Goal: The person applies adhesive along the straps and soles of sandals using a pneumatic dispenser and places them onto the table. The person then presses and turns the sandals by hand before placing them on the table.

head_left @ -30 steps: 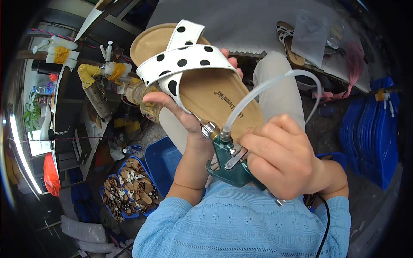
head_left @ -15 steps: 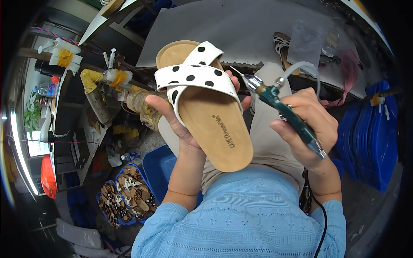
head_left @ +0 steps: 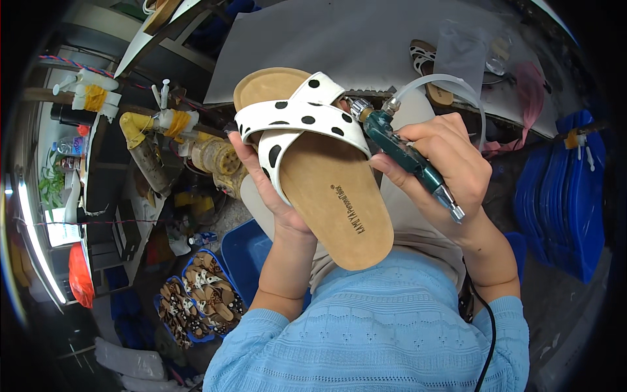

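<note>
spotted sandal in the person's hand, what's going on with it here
The person's left hand holds the sandal, its spotted white straps facing up. The right hand grips a green spray-gun-like tool with a translucent tube, its metal nozzle close beside the straps; whether it touches them is unclear. More sandals are heaped at lower left.
</note>
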A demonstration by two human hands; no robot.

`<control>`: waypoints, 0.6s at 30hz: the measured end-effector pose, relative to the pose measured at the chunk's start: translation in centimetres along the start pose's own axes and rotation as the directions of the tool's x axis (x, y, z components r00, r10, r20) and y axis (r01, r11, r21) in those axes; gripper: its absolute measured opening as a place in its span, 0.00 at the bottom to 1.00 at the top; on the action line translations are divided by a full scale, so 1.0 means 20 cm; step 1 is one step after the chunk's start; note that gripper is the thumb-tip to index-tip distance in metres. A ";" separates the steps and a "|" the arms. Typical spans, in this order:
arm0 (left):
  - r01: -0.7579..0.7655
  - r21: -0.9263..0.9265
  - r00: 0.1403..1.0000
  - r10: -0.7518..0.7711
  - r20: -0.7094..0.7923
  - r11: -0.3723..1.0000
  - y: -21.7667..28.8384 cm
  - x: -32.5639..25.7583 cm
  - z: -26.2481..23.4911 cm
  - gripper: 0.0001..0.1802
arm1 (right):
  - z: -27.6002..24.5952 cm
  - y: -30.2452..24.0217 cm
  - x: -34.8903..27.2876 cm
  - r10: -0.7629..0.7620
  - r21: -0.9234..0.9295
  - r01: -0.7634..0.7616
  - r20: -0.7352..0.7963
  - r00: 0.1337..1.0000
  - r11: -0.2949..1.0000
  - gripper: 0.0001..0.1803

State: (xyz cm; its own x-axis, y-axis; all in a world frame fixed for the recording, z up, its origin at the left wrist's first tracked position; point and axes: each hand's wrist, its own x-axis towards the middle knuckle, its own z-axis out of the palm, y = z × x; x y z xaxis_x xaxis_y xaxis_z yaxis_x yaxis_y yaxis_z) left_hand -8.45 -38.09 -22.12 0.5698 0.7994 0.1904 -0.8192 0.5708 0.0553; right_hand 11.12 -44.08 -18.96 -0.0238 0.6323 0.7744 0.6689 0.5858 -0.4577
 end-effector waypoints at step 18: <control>0.050 0.012 0.999 -0.050 -0.001 0.999 -0.02 0.06 0.00 0.57 | -0.02 -0.02 -0.02 0.077 0.012 -0.078 0.035 0.996 0.997 0.16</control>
State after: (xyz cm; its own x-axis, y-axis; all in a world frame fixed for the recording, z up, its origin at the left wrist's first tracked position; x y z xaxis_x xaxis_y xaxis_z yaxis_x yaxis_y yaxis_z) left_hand -7.43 -37.37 -21.93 0.6101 0.7700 0.1868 -0.7904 0.6078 0.0760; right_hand 11.23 -44.74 -18.90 0.0021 0.6930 0.7210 0.6595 0.5410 -0.5219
